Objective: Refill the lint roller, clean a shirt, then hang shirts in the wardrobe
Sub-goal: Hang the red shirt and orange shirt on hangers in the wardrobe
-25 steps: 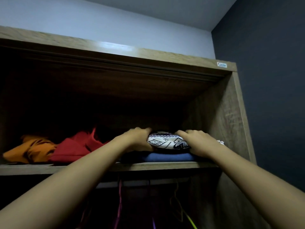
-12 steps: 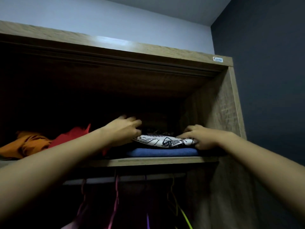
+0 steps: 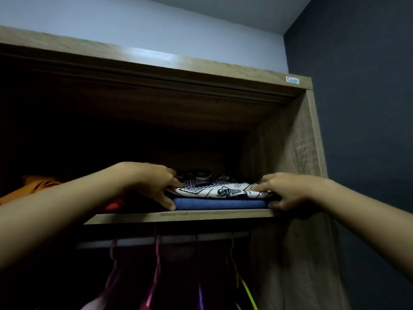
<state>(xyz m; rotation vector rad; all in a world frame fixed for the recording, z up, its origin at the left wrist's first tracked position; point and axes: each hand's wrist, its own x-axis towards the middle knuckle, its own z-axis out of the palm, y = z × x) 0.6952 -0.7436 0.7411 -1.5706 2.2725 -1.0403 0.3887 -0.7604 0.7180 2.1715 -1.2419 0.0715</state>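
The patterned shirt (image 3: 219, 190) lies folded flat on a blue shirt (image 3: 221, 204) at the frame's centre, on the wardrobe's (image 3: 290, 157) upper shelf (image 3: 178, 217), long axis left to right. The left hand (image 3: 152, 182) grasps its left end and the right hand (image 3: 288, 191) its right end.

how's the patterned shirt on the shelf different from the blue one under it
The patterned shirt is white with a dark print; the blue shirt is plain. The patterned shirt lies on top, the blue shirt under it on the shelf. The left hand and right hand have fingers on the patterned shirt, thumbs beside the blue shirt. Both are folded flat.
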